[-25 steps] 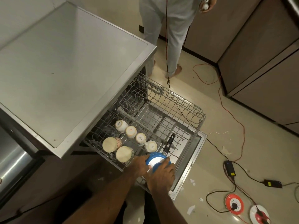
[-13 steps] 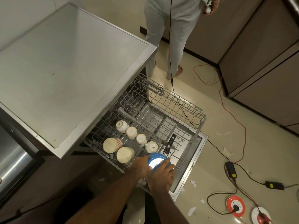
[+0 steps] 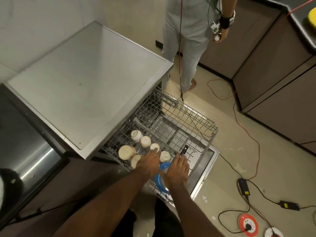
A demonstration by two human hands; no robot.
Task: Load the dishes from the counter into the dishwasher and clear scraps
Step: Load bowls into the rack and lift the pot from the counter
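The dishwasher's lower rack (image 3: 196, 117) is pulled out over the open door (image 3: 206, 168). Several cream cups (image 3: 145, 141) sit upside down in its left part. At the rack's near edge a blue plate (image 3: 158, 179) stands on its rim, partly hidden by my arms. My left hand (image 3: 148, 162) is spread flat, and its fingertips touch a small cup (image 3: 155, 146). Over the plate, my right hand (image 3: 178, 168) lies with its fingers straight. Its fingertips are next to a black utensil handle (image 3: 184, 150).
A steel counter top (image 3: 85, 79) covers the dishwasher at the left. Another person (image 3: 188, 40) stands beyond the rack with cables hanging. Cables, power adapters and red sockets (image 3: 248, 226) lie on the floor at the right, with paper scraps (image 3: 204, 199). Brown cabinets (image 3: 282, 79) line the right.
Both hands held the blue plate over the rack's near edge; now they have let go and slid forward with fingers spread, and the plate stands in the rack.
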